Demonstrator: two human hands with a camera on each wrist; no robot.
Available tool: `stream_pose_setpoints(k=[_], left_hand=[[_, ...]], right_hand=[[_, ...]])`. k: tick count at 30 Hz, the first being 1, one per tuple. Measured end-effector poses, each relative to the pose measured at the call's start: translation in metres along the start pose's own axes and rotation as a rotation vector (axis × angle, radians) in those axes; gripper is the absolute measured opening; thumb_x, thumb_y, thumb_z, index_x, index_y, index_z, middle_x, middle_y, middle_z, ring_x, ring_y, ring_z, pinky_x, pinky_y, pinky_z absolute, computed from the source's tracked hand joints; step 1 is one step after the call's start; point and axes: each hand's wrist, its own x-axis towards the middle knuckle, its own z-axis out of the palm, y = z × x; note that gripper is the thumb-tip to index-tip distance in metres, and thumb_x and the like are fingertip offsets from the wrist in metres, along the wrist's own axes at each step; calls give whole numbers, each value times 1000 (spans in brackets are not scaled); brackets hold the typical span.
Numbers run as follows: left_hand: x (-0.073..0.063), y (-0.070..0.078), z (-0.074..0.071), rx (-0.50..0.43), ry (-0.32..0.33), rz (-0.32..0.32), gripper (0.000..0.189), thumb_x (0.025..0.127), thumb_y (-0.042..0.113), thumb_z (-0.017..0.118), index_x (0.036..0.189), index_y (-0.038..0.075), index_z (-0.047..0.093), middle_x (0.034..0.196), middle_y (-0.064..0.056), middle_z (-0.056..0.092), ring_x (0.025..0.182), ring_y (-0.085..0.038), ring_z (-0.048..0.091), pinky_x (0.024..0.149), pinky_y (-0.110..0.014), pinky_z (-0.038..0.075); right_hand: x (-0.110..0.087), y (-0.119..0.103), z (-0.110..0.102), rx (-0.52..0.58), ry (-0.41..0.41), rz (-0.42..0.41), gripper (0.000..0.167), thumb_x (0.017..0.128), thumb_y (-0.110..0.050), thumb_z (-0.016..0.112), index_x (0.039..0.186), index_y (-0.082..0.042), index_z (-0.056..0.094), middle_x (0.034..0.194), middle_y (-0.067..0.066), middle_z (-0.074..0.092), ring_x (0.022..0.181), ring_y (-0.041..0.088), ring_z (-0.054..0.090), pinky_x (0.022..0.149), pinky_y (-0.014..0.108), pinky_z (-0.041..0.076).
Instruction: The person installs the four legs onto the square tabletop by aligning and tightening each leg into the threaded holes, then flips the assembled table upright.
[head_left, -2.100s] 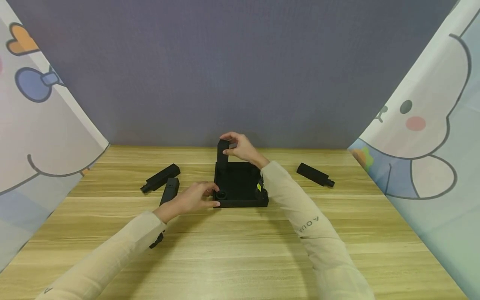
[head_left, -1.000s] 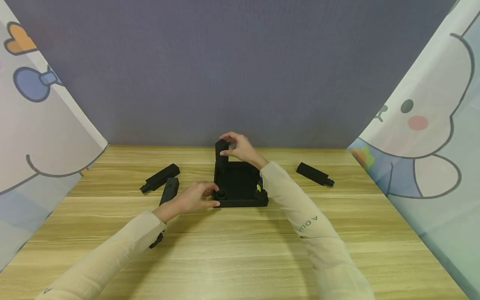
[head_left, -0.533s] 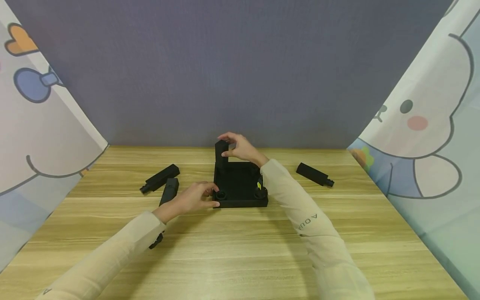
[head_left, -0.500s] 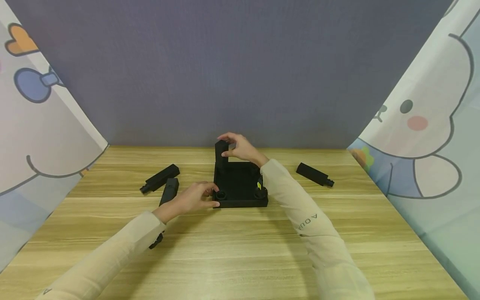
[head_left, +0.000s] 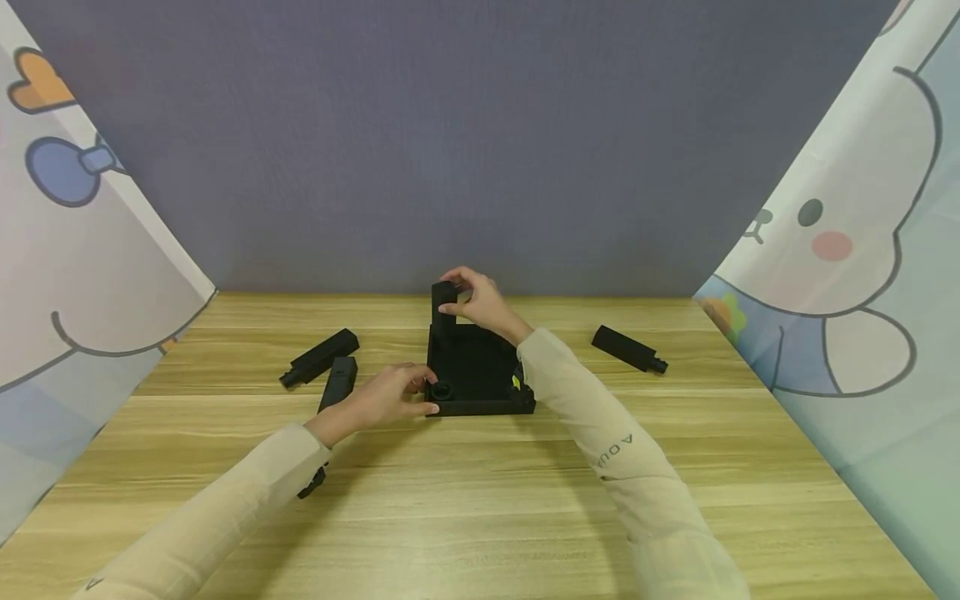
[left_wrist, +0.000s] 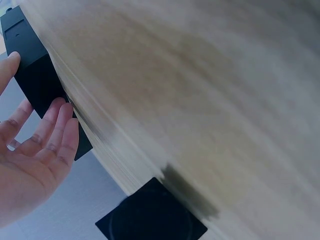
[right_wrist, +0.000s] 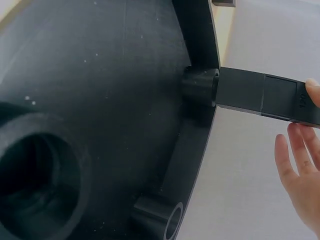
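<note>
In the head view, my right hand pinches the upper part of a black square leg, thumb on one side and fingers on the other. The leg stands upright at the far left corner of a shallow black square tray-like base. In the right wrist view, its lower end meets a round socket in the base's corner. My left hand holds the base's near left corner, beside another round socket. In the left wrist view, thumb and fingers lie against the base's dark outer side.
Two similar black legs lie at the left, one farther back and one partly hidden by the left arm. Another leg lies at the right. A grey partition rises behind the wooden table.
The upright leg has turned a little about its length, showing its faces differently. My right hand has shifted slightly with it. My left hand stays on the base's corner.
</note>
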Motion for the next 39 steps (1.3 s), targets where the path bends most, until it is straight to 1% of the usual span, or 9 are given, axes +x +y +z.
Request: stream_pose_setpoints(k=[3, 6, 11, 18, 20, 25, 32, 36, 39], left_hand=[[0, 0, 0, -1, 1, -1, 39, 80, 35, 69, 110, 12, 59, 110, -6, 62, 93, -21, 62, 80, -37, 52], [-1, 0, -1, -2, 3, 6, 39, 80, 35, 69, 110, 12, 59, 110, -7, 62, 92, -21, 62, 79, -38, 52], [-2, 2, -1, -12, 3, 16, 39, 80, 34, 69, 109, 10, 59, 110, -8, 62, 92, -23, 62, 79, -39, 52], [-1, 0, -1, -11, 2, 8, 38, 80, 33, 70, 110, 11, 60, 110, -7, 62, 93, -22, 62, 79, -38, 52], [0, 0, -1, -1, 10, 20, 38, 80, 33, 70, 109, 11, 60, 108, -7, 63, 91, -22, 62, 78, -38, 52], [0, 0, -1, 13, 24, 44, 38, 80, 35, 70, 107, 10, 61, 104, -7, 64, 88, -21, 62, 75, -37, 52], [-1, -1, 2, 16, 46, 53, 38, 79, 32, 71, 106, 9, 60, 102, -7, 65, 87, -21, 62, 74, -38, 52], [-1, 2, 1, 15, 42, 37, 38, 79, 33, 71, 107, 9, 60, 102, -6, 64, 87, -20, 62, 75, -37, 52], [-1, 3, 0, 12, 23, 12, 39, 79, 34, 70, 109, 11, 60, 104, -6, 64, 89, -20, 62, 77, -37, 52]], right_hand=[[0, 1, 1, -2, 11, -3, 44, 80, -16, 71, 119, -9, 53, 116, 10, 56, 100, 24, 56, 76, 31, 51], [1, 1, 0, -8, 1, -8, 45, 79, -15, 71, 120, -8, 53, 117, 11, 56, 102, 24, 56, 77, 32, 51], [3, 0, -4, -17, -48, -7, 48, 80, -10, 70, 124, -6, 51, 121, 11, 54, 107, 25, 55, 81, 33, 51], [5, -4, -11, -20, -105, -14, 49, 81, -5, 68, 126, -4, 50, 129, 11, 49, 111, 25, 52, 86, 36, 49], [5, -5, -11, -17, -111, -9, 47, 82, -4, 67, 126, -4, 51, 127, 11, 51, 111, 24, 53, 87, 36, 49], [3, -6, -10, 12, -93, 20, 43, 82, -5, 66, 123, -7, 54, 120, 9, 55, 108, 21, 55, 87, 35, 49], [-1, -2, -4, 39, -11, 39, 38, 81, -10, 69, 117, -9, 55, 111, 9, 58, 100, 22, 59, 81, 34, 51], [-3, -1, -2, 41, 15, 42, 38, 81, -11, 69, 116, -10, 55, 109, 9, 58, 98, 22, 60, 77, 33, 52], [-4, -1, -2, 44, 12, 39, 38, 81, -11, 69, 116, -10, 54, 110, 9, 58, 99, 24, 60, 77, 34, 52]])
